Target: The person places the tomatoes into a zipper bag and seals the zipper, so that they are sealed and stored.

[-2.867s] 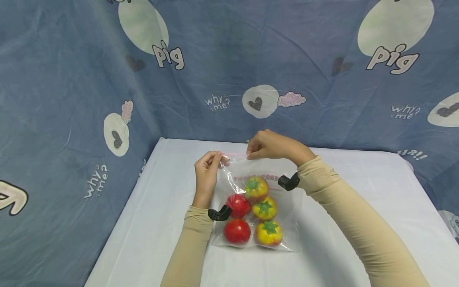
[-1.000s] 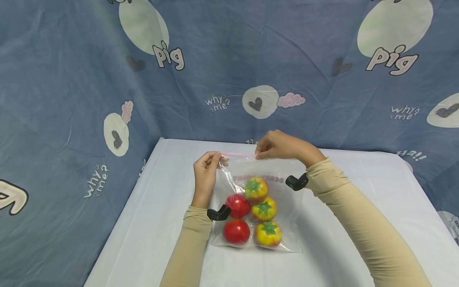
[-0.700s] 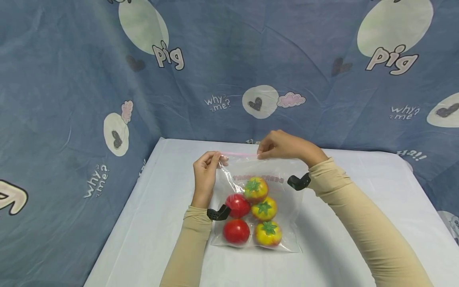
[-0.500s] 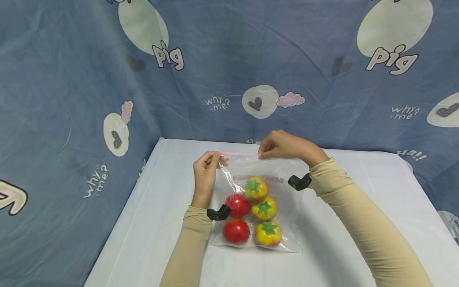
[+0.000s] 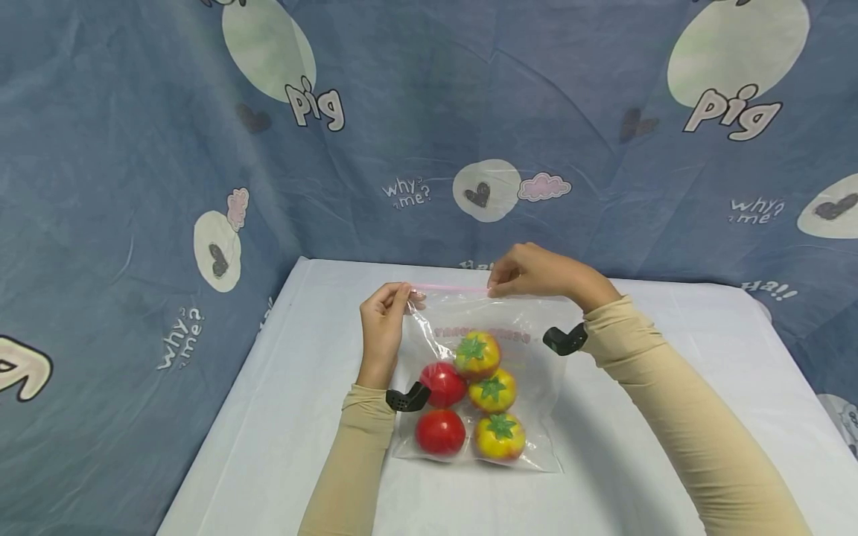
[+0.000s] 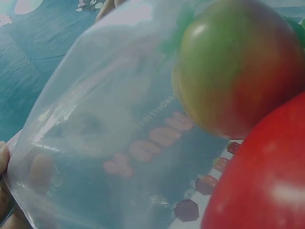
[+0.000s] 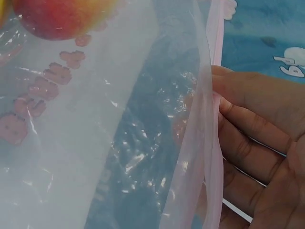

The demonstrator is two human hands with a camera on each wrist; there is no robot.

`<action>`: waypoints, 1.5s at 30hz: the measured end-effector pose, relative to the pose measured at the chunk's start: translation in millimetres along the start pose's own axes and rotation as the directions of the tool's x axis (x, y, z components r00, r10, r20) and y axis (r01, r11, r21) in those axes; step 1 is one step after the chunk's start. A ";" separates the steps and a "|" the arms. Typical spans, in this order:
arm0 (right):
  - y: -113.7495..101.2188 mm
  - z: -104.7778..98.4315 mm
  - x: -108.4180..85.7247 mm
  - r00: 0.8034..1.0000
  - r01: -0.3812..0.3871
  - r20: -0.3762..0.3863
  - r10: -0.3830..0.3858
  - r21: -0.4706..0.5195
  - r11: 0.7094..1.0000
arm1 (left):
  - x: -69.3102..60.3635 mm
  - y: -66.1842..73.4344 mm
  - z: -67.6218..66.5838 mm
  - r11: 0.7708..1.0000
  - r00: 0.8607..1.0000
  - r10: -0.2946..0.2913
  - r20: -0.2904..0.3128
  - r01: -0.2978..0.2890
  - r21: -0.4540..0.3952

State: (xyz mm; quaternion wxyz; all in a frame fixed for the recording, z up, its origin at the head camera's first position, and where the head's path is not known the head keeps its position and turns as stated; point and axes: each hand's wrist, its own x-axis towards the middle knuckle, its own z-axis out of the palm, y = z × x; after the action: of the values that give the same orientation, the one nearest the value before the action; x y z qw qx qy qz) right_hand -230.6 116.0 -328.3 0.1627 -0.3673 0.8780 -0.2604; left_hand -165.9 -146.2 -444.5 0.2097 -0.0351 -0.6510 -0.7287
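Observation:
A clear zip bag (image 5: 538, 402) with a pink zip strip (image 5: 449, 288) lies in the middle of the table in the head view. Inside are two red tomatoes (image 5: 440, 432) and three yellow ones with green star-shaped tops (image 5: 500, 437). My left hand (image 5: 382, 327) pinches the bag's upper left corner. Along the top edge, right of centre, my right hand (image 5: 539, 274) pinches the strip between thumb and fingers. On one side of that pinch, the right wrist view shows the two pink edges (image 7: 214, 186) standing apart. The left wrist view shows only a few left fingers (image 6: 4, 157).
A white cloth (image 5: 295, 372) covers the table. Behind it and to the left hangs a blue printed curtain (image 5: 402, 112). A black wrist camera (image 5: 564, 339) sits on the right wrist, another (image 5: 408, 397) on the left.
My right hand has slid rightward along the pink strip, leaving a longer stretch visible between the hands. My left hand keeps its corner; bag and tomatoes have barely shifted.

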 end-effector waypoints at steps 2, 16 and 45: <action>-0.1 -0.6 -0.8 1.000 0.001 0.000 -0.001 0.000 1.000 | 0.1 0.1 -0.1 1.000 1.000 0.000 0.003 0.000 0.000; 6.5 -3.5 -4.9 1.000 0.009 0.008 -0.009 0.004 1.000 | 0.4 1.7 -2.4 1.000 1.000 0.015 0.007 -0.015 -0.004; 20.1 -9.1 -17.5 1.000 0.001 0.012 -0.001 0.008 1.000 | 1.5 1.1 -5.0 1.000 1.000 -0.009 -0.019 0.009 0.016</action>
State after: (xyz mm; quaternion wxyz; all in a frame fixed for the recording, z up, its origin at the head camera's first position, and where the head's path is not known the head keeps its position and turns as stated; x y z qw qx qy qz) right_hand -234.4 143.9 -330.8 0.1692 -0.3688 0.8757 -0.2617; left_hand -165.8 -151.5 -443.7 0.2127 -0.0238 -0.6548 -0.7248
